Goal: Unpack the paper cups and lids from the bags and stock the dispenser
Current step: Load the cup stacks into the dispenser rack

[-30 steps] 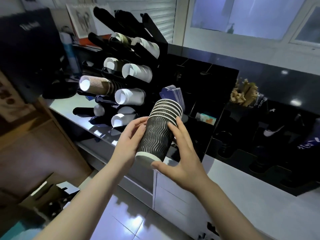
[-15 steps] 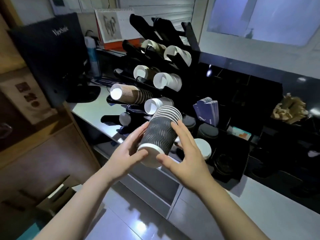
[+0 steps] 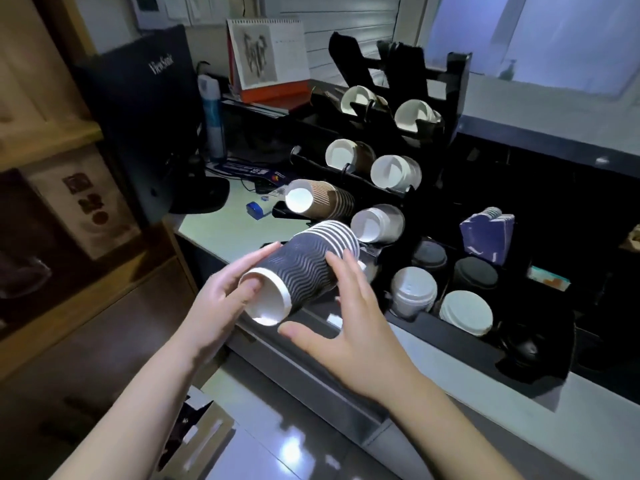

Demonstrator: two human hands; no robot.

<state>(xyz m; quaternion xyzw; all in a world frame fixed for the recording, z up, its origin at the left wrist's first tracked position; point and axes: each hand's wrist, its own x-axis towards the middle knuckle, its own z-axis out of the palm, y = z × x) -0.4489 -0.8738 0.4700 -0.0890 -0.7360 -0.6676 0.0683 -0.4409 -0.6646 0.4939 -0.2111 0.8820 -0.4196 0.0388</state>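
Head view shows your two hands holding a stack of dark wavy cups [image 3: 304, 271] in the middle of the picture. The stack lies almost flat, its white bottom end turned to you and its striped rims pointing away to the dispenser [image 3: 433, 133]. Your left hand [image 3: 221, 299] touches the left side of the stack near the bottom end, with the fingers stretched along it and not curled around. Your right hand [image 3: 349, 327] is on the right side; its fingers lie straight over the top of the stack and the thumb is spread out under the bottom end. So both hands press the stack between them with flat fingers, and neither is closed around it.

The rims of the stack are just beside the lower row of the dispenser, near a white cup stack [image 3: 375, 225]. Above it, a brown ribbed stack [image 3: 318, 200] lies in another row, and higher rows hold more white cups [image 3: 394, 173]. To the right of your hands, white lids [image 3: 414, 294] and black lids [image 3: 474, 275] stand in the tray. A monitor [image 3: 145, 133] stands on the counter [image 3: 221, 230] at the left.
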